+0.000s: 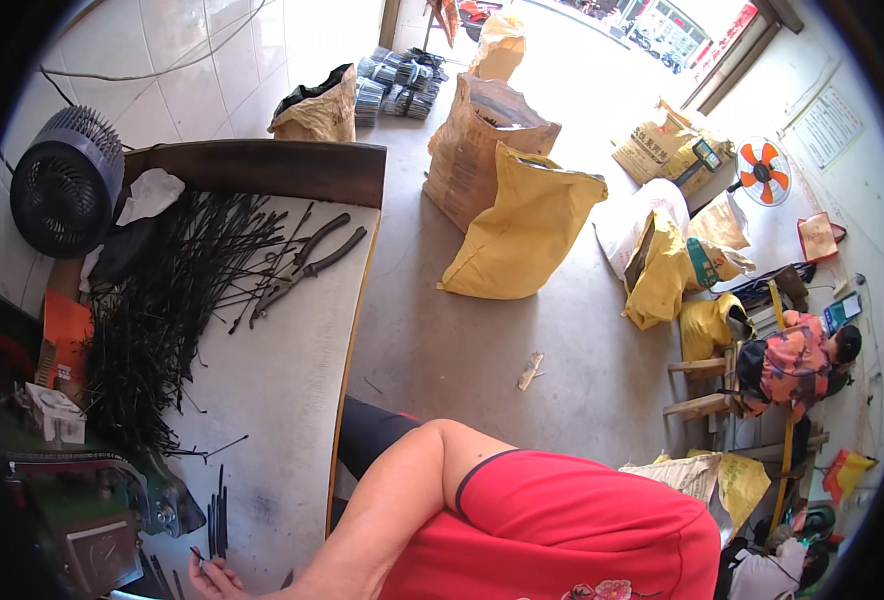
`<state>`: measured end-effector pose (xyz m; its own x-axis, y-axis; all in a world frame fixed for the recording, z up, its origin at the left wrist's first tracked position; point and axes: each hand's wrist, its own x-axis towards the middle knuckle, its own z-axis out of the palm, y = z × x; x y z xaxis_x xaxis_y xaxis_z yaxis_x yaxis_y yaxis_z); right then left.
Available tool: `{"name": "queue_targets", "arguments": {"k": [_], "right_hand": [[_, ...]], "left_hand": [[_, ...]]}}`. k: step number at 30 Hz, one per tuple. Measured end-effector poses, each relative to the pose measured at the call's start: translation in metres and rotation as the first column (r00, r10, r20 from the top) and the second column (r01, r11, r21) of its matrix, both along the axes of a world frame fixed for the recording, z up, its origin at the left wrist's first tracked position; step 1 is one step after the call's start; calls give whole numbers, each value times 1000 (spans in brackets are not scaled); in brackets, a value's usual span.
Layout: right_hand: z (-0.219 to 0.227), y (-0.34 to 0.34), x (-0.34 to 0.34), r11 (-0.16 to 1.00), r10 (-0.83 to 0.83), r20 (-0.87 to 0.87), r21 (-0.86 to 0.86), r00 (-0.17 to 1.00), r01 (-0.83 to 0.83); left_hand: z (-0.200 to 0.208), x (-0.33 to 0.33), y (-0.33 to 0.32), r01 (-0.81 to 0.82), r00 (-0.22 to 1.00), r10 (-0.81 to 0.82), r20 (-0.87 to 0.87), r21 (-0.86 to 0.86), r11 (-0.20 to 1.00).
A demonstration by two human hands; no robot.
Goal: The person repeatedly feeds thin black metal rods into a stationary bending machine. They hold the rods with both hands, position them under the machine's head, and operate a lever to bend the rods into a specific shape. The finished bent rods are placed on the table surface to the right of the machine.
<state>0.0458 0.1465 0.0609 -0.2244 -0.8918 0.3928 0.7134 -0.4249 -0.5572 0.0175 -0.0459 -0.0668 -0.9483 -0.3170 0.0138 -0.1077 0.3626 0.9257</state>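
1. A pale-topped bench [272, 400] bears the work.
2. A heap of thin black rods [147, 330] covers its left side; each rod is probably light and stiff, though the pile could snag when pulled.
3. The right hand [219, 581], low in view, has its fingers curled nearly together; whether they pinch anything cannot be told. The left hand is out of view.
4. A few loose rods [219, 525] lie just beside those fingers, likely best pinched mid-length.

Dozens of black rods [152, 330], one pair of pliers [307, 265], one black fan [62, 195], one orange-bladed fan [763, 172]
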Motion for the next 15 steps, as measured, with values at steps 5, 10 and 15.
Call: {"name": "queue_targets", "arguments": {"k": [5, 10, 15], "right_hand": [[1, 1, -2, 999, -7, -14, 34, 1000, 8], [4, 10, -9, 993, -42, -77, 111, 996, 51], [11, 40, -31, 865, -128, -342, 421, 931, 274]], "left_hand": [[4, 1, 0, 7, 1000, -7, 14, 3, 1000], [6, 2, -1, 19, 1000, -19, 21, 12, 1000], [18, 11, 1, 62, 997, -63, 44, 36, 997]]}}
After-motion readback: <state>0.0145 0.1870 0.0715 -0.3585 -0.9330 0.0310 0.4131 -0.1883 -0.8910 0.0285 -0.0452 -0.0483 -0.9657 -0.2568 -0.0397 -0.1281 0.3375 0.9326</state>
